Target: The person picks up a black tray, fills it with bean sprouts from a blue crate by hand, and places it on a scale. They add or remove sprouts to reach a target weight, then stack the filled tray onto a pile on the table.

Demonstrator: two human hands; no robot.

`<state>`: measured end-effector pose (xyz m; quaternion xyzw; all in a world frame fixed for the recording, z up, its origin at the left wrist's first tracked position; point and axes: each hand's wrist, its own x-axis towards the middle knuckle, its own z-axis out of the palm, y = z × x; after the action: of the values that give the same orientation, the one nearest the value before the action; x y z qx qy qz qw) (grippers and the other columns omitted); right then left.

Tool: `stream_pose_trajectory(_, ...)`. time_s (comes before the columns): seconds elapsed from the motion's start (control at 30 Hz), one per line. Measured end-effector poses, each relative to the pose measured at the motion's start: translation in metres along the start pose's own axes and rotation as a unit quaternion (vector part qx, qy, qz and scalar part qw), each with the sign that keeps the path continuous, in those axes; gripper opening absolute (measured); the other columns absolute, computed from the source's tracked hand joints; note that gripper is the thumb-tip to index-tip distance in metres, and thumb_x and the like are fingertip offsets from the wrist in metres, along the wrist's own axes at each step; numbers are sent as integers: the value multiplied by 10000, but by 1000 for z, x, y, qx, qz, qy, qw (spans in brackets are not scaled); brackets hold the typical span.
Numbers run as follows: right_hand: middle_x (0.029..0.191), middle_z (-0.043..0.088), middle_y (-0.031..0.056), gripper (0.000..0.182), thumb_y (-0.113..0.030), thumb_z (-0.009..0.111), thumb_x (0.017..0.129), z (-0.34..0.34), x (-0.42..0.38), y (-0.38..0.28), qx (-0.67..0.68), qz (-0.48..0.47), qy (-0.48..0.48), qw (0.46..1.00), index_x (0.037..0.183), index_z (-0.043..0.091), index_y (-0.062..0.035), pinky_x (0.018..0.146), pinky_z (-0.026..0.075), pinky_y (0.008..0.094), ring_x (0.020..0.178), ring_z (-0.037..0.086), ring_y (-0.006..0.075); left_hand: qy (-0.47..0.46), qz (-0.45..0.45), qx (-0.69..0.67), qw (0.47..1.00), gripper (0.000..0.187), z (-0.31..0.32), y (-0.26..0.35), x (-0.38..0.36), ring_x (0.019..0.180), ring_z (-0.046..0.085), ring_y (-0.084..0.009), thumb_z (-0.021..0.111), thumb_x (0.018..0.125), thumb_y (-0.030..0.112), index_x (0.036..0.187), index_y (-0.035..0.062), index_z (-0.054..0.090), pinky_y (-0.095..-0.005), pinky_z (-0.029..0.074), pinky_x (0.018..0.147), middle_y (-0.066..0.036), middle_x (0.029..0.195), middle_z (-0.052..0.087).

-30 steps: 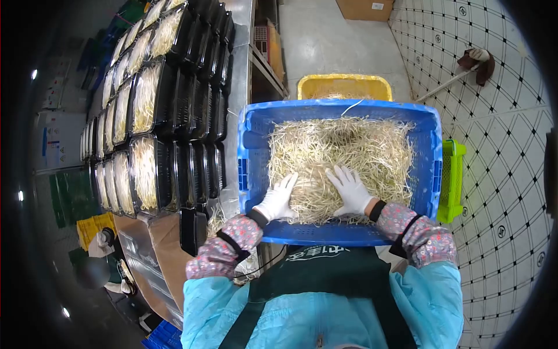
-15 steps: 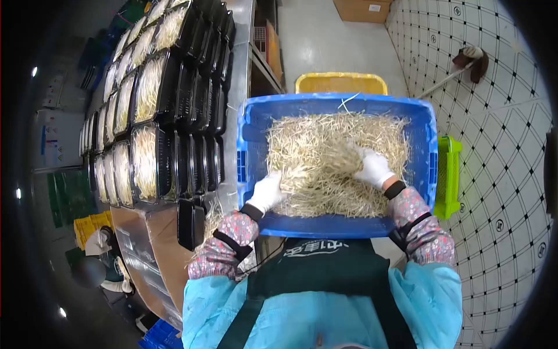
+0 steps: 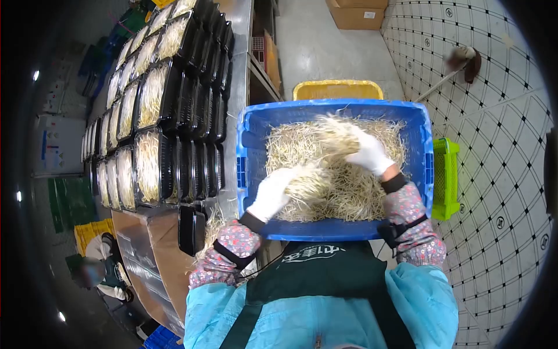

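A blue plastic crate [image 3: 343,232] in front of me holds a deep layer of pale, thin bean sprouts [image 3: 290,142]. My left hand [image 3: 272,193], in a white glove, is closed round a bunch of sprouts at the crate's left side. Its fingertips are hidden by the strands. Higher up and to the right, my right hand [image 3: 369,154], also gloved, grips another bunch, which sticks out to the left and is slightly blurred. Both bunches are just above the pile, with a gap between them.
Black trays of sprouts [image 3: 152,96] are stacked high on a metal table [image 3: 235,75] at left. One black tray [image 3: 190,230] stands apart near loose sprouts. A yellow crate [image 3: 337,90] is behind, a green basket [image 3: 446,180] right. Another person [image 3: 99,273] is at lower left.
My right hand has moved up a little with its bunch, which now points to the upper left. My left hand has moved inward and now holds sprouts raised from the pile.
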<state>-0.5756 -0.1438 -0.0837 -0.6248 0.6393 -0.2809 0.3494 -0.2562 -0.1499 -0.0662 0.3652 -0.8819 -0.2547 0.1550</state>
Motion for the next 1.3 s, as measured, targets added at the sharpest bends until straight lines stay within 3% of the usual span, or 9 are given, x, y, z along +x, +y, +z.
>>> stream_pose_trajectory(0.13, 1469, 414, 236, 1045, -289, 807, 643, 40, 16, 1, -142, -38, -141, 979, 1534, 274, -171, 1100, 370, 440, 1336, 424, 394, -95, -61, 51, 992, 883, 25, -8, 0, 1225, 518, -386, 776, 677, 91, 1465, 99, 378, -436, 470, 991, -201, 1435, 452)
stream_pose_trajectory(0.27, 1503, 328, 283, 1161, -398, 850, 628, 41, -4, 47, -95, -14, -51, 994, 1553, 195, -144, 1124, 320, 481, 1391, 317, 452, -110, -132, 23, 985, 1103, 16, -19, -28, 1355, 381, -426, 843, 613, 129, 1533, 102, 236, -444, 434, 1053, -226, 1563, 249)
stream_pose_trajectory(0.5, 1579, 67, 325, 1339, -577, 843, 617, 84, -47, -7, -282, 7, -196, 939, 1574, 26, -118, 1133, 220, 641, 1447, 112, 529, -205, -14, 174, 963, 1207, 58, -10, 33, 1438, 222, -474, 880, 591, 181, 1566, 180, 167, -595, 375, 1065, -207, 1609, 132)
stream_pose_trajectory(0.67, 1591, 90, 281, 1345, -426, 889, 590, 84, 3, 34, -226, 73, -146, 960, 1576, 4, -198, 1056, 411, 552, 1407, 237, 522, -264, -82, 134, 952, 1260, 59, -33, 106, 1367, 335, -476, 866, 582, 174, 1576, 185, 92, -561, 454, 1014, -210, 1610, 101)
stream_pose_trajectory(0.8, 1429, 433, 275, 1221, -106, 794, 641, 85, 17, 54, -35, 114, -133, 984, 1573, 10, -178, 916, 510, 442, 1173, 546, 423, -259, -174, 58, 948, 1200, 99, -66, 110, 1140, 570, -464, 830, 664, 191, 1572, 153, 47, -476, 498, 952, -283, 1496, 330)
stream_pose_trajectory(0.83, 1256, 590, 252, 1094, -95, 723, 681, 86, 12, 54, -45, 130, -106, 985, 1571, 90, -163, 888, 508, 441, 1060, 618, 401, -214, -178, 53, 959, 945, 106, -68, 104, 1040, 626, -455, 790, 735, 320, 1504, 97, 289, -465, 512, 906, -298, 1269, 560)
stream_pose_trajectory(0.93, 1161, 641, 243, 941, -124, 679, 722, 82, 1, 61, -71, 112, -153, 979, 1545, 221, -132, 880, 510, 442, 1014, 637, 404, -276, -219, 56, 934, 646, 97, -57, 97, 986, 650, -431, 704, 795, 468, 1280, 72, 542, -463, 522, 864, -258, 1021, 675)
stream_pose_trajectory(1.1, 1057, 689, 155, 435, -139, 604, 786, 51, -8, 64, -151, -51, -108, 981, 1218, 600, -89, 811, 539, 443, 938, 673, 353, -234, -162, 42, 958, 503, 70, -23, 70, 879, 674, -394, 681, 843, 489, 1130, 81, 616, -453, 537, 774, -210, 935, 697)
stream_pose_trajectory(1.3, 964, 700, 182, 312, -291, 690, 793, -30, 10, 77, -97, 83, -29, 991, 1026, 674, -85, 805, 540, 424, 910, 676, 353, -167, -45, 102, 980, 356, 16, -38, 10, 852, 671, -316, 721, 773, 261, 1082, 124, 608, -427, 536, 736, -104, 946, 659)
